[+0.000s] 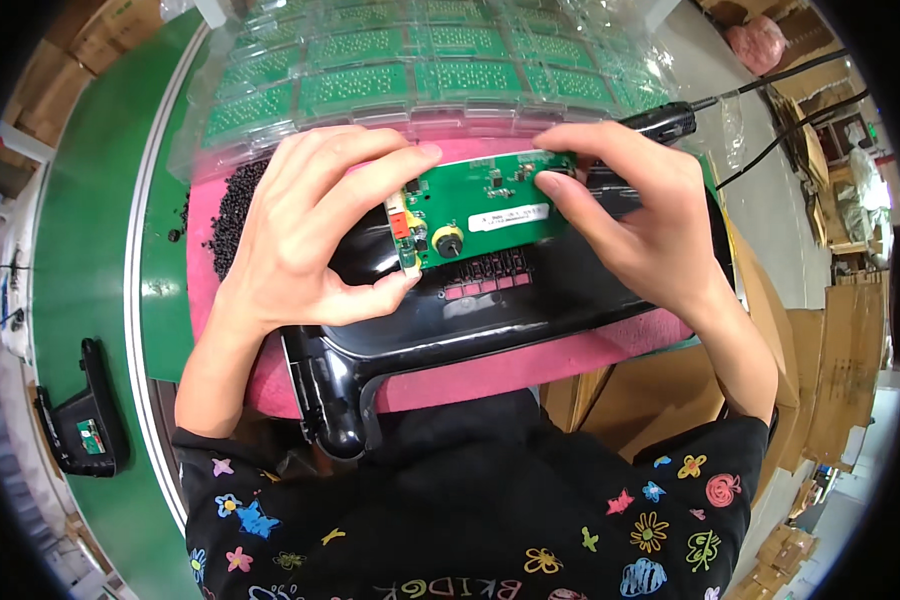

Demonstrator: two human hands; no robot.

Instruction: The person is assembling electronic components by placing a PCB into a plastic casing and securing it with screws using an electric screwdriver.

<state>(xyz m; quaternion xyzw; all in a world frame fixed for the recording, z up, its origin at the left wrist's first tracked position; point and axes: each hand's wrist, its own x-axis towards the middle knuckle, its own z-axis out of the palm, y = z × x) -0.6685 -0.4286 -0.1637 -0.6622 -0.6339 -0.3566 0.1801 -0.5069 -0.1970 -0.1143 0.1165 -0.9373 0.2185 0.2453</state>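
Note:
Between my two hands is a green circuit board [490, 190], lifted above a glossy black plastic housing [410, 330]. The board carries a white label, a round black part with a yellow ring, and red and white connectors along its left edge. My left hand [315, 225] pinches that left end, thumb at the lower corner and fingertips at the upper one. At the other end, my right hand [640, 200] grips the upper right corner between thumb and fingers. Below the board, a row of small slots shows in the housing, which lies on a pink mat [490, 370].
Clear plastic trays [400, 75] holding many green boards stand behind the mat. Small black pieces [235, 215] are heaped left of my left hand. A corded black tool [660, 122] lies at the back right. Another black housing [95, 410] rests far left; cardboard boxes [830, 370] stand right.

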